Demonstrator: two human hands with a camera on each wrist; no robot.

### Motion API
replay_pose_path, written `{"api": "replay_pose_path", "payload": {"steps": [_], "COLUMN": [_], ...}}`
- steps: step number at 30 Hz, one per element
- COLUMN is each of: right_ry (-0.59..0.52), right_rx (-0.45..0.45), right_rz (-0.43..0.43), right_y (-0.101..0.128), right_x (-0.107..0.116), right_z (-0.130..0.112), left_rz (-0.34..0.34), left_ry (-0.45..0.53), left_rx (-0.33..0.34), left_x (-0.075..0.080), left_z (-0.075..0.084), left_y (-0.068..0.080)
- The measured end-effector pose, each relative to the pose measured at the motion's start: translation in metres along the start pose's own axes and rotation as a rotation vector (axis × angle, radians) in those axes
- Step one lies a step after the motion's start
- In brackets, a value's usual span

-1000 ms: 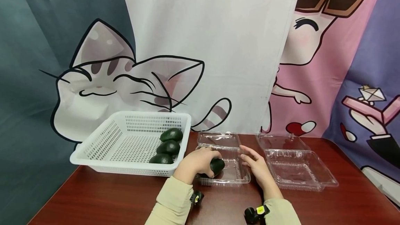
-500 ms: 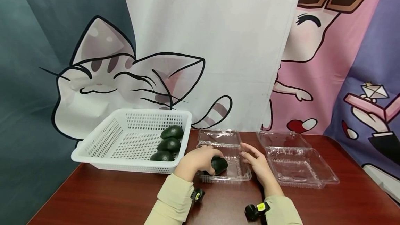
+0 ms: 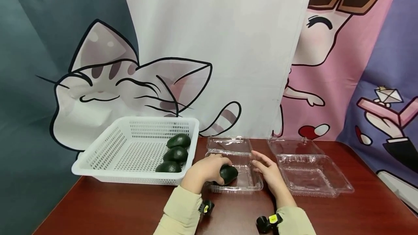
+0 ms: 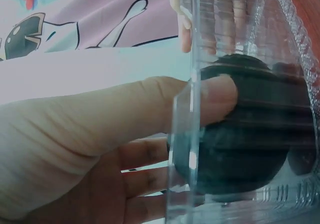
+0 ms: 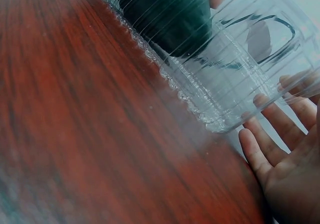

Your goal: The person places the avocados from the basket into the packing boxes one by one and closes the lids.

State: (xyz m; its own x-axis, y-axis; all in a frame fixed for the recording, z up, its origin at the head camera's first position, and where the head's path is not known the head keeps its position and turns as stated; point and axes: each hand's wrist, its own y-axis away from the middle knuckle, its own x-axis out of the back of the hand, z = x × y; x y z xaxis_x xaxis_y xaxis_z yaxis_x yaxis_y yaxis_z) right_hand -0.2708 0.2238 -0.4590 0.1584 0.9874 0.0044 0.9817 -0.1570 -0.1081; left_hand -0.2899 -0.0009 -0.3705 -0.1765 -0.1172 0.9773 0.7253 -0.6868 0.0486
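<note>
In the head view my left hand (image 3: 209, 169) reaches into the nearer clear plastic clamshell box (image 3: 245, 180) and grips a dark green avocado (image 3: 229, 174), thumb on the near side. The left wrist view shows that avocado (image 4: 240, 134) through the box wall, with a second dark rounded shape (image 4: 302, 154) partly hidden behind it. My right hand (image 3: 269, 173) is at the box's right side, its fingers spread and fairly straight. Seen from the right wrist, the fingertips (image 5: 260, 100) rest along the box's rim and wall.
A white perforated basket (image 3: 98, 177) stands on the left, three avocados (image 3: 176, 154) along its right side. Farther right lies another open clamshell box (image 3: 310, 177), its lid (image 3: 297, 147) folded back. All stand on a reddish-brown table (image 3: 130, 206) before a printed cloth (image 3: 228, 46).
The avocado in my left hand has shifted slightly to the right inside the box, and more of it shows past the fingers. My right hand has stayed at the box's side.
</note>
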Motion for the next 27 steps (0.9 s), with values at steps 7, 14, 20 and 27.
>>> {"api": "replay_pose_path", "payload": {"steps": [7, 14, 20, 27], "right_ry": [-0.001, 0.012, 0.016, 0.009], "right_rx": [0.035, 0.020, 0.003, -0.006], "right_rz": [-0.010, -0.006, -0.005, -0.002], "right_y": [-0.002, 0.000, 0.000, -0.002], "right_x": [0.000, 0.002, 0.002, 0.001], "right_z": [0.002, 0.002, 0.002, 0.001], "left_rz": [0.023, 0.031, 0.147, 0.371], "left_ry": [0.010, 0.028, 0.043, 0.096], "left_rx": [-0.006, 0.005, -0.008, 0.078], "left_x": [-0.002, 0.005, 0.031, 0.083], "left_z": [-0.002, 0.001, 0.007, -0.020], "left_y": [0.000, 0.004, 0.019, 0.052]}}
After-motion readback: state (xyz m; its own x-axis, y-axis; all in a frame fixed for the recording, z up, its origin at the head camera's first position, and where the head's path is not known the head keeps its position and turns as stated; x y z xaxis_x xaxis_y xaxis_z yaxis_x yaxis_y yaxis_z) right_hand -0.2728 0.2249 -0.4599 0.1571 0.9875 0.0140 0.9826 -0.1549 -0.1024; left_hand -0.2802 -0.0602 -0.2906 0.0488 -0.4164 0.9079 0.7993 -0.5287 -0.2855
